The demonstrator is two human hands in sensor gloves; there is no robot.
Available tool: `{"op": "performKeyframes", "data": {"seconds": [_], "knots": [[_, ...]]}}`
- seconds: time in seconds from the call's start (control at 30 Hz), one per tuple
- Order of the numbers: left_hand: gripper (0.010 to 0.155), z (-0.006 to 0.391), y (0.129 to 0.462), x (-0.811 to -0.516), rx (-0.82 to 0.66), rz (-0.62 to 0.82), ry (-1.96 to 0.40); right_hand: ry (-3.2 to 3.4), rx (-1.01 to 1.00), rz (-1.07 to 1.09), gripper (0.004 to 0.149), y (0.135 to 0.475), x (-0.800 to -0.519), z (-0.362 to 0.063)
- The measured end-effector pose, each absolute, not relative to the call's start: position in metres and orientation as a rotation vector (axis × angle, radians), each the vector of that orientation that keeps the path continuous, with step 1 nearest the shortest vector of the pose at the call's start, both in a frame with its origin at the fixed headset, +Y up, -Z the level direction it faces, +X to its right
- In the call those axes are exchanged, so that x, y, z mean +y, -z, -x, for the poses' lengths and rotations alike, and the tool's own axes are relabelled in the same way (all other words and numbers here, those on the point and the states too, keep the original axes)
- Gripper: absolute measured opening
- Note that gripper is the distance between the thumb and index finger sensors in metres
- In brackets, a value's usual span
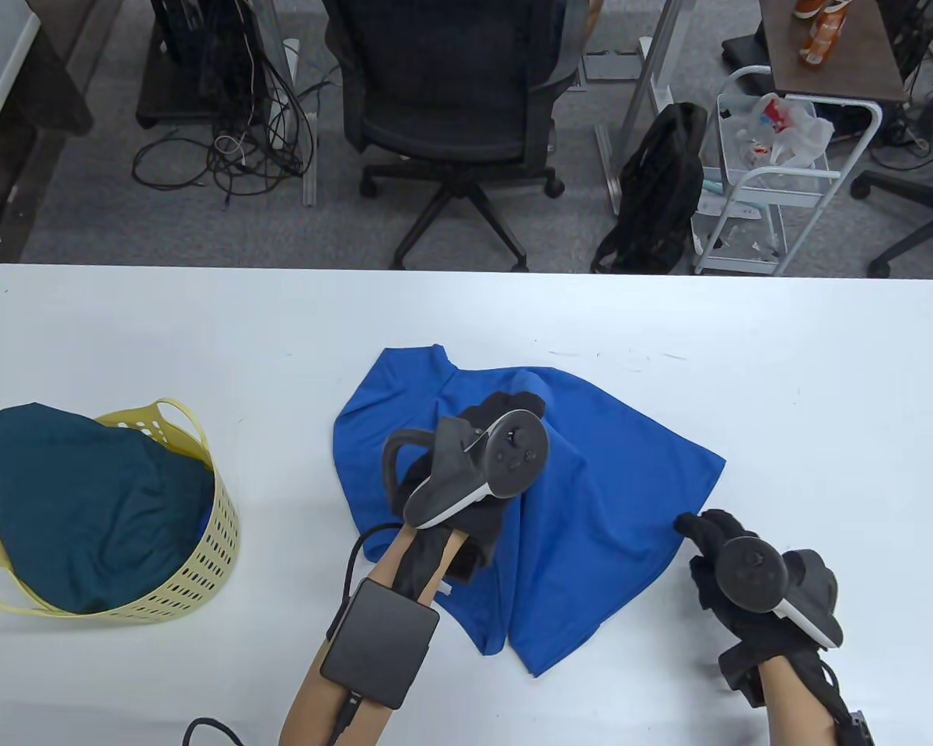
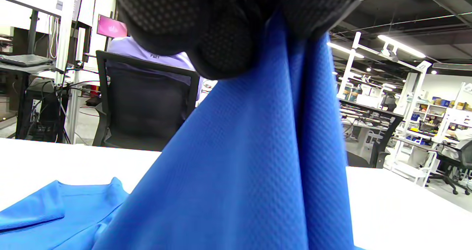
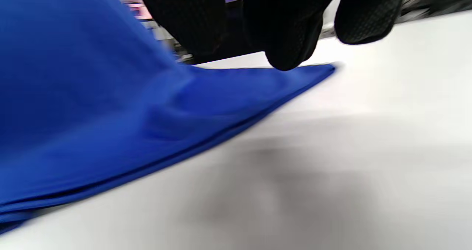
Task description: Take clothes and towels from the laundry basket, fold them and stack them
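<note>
Black-gloved, the left hand (image 1: 505, 420) is clenched on a bunch of the blue shirt (image 1: 591, 497), lifting it into a ridge above the white desk (image 1: 824, 388). At the shirt's right edge the right hand (image 1: 727, 556) hovers with relaxed fingers (image 3: 287, 40), grasping nothing. Well to the left, a yellow laundry basket (image 1: 202, 559) holds a dark teal garment (image 1: 85, 505).

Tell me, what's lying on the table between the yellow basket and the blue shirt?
Nothing: in the table view, only bare white table separates the basket from the shirt.
</note>
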State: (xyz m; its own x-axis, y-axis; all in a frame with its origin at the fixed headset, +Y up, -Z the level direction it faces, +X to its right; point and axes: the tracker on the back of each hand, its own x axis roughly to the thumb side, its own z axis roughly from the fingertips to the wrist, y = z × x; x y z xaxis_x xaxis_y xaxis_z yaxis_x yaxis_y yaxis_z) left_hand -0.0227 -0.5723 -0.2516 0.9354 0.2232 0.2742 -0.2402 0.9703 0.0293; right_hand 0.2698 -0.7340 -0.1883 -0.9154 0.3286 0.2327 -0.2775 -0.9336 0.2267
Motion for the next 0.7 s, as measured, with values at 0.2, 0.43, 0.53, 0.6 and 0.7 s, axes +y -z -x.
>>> {"op": "performKeyframes", "data": {"seconds": [0.2, 0.43, 0.53, 0.6, 0.7], "knots": [[0.044, 0.012, 0.266, -0.578, -0.280, -0.059, -0.201, -2.583, 0.684, -1.069, 0.069, 0.160, -0.726, -0.160], [0.039, 0.027, 0.276, -0.582, -0.208, -0.167, -0.235, -2.865, 0.836, -1.191, 0.058, 0.155, -0.751, -0.105], [0.036, 0.060, 0.282, -0.581, -0.144, -0.213, -0.285, -2.713, 0.765, -1.008, 0.055, 0.169, -0.741, -0.131], [0.030, 0.084, 0.282, -0.580, -0.098, -0.232, -0.298, -2.583, 0.635, -0.901, 0.049, 0.178, -0.728, -0.151], [0.038, 0.117, 0.282, -0.574, -0.089, -0.198, -0.369, -2.487, 0.394, -0.786, 0.044, 0.190, -0.697, -0.180]]}}
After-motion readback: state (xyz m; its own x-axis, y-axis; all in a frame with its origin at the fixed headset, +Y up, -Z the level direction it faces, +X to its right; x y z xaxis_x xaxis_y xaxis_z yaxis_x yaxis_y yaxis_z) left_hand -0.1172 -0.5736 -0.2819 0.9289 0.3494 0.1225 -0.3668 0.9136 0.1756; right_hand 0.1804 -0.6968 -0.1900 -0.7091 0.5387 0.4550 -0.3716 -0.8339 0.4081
